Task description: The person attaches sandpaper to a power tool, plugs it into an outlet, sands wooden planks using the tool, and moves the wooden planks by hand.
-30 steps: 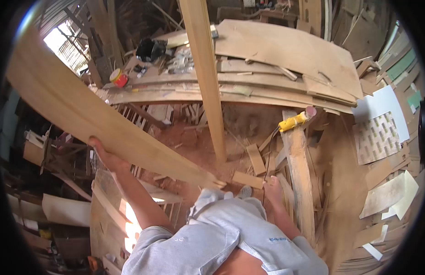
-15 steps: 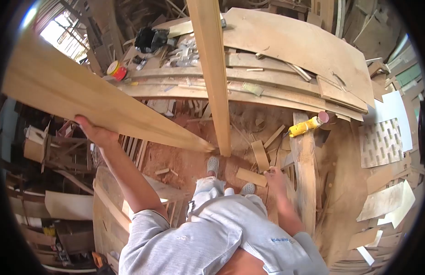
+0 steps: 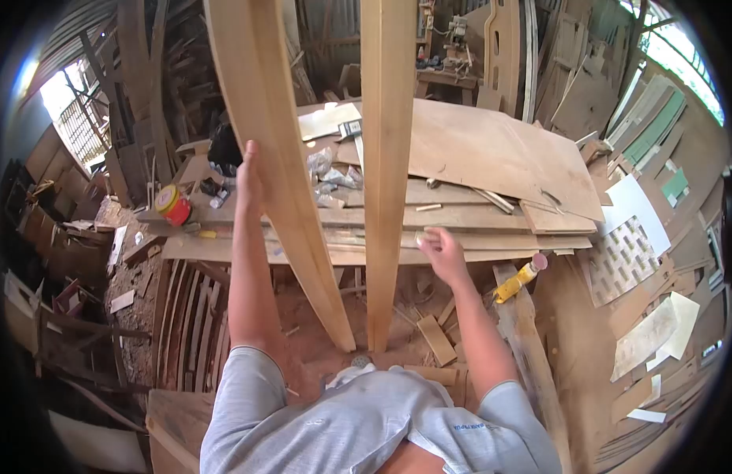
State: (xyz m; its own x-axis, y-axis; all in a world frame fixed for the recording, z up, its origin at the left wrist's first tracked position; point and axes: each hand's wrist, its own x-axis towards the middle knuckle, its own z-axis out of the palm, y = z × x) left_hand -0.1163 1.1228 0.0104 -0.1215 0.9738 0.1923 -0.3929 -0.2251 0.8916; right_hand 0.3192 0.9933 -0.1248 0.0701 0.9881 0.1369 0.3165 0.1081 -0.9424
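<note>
Two long wooden planks stand on end in front of me, their lower ends close together on the floor. My left hand (image 3: 252,180) grips the edge of the left plank (image 3: 267,134), which leans to the left; some of the fingers are hidden. The right plank (image 3: 386,158) stands nearly upright, untouched by my left hand. Just to its right, my right hand (image 3: 445,254) is raised with loosely bent fingers, apart from the wood. Whether a small pale spot at its fingertips is a held object, I cannot tell.
Behind the planks is a bench of stacked boards (image 3: 476,215) with a large sheet (image 3: 492,150), plastic bags (image 3: 334,174) and a red-and-yellow tub (image 3: 173,205). A yellow power tool (image 3: 514,284) rests on a beam (image 3: 532,355) at right. Offcuts (image 3: 435,340) litter the floor.
The left plank has swung up from a low slant to a steeper stand beside the right one. My right hand has risen from low by the beam toward the right plank. My view has tilted up.
</note>
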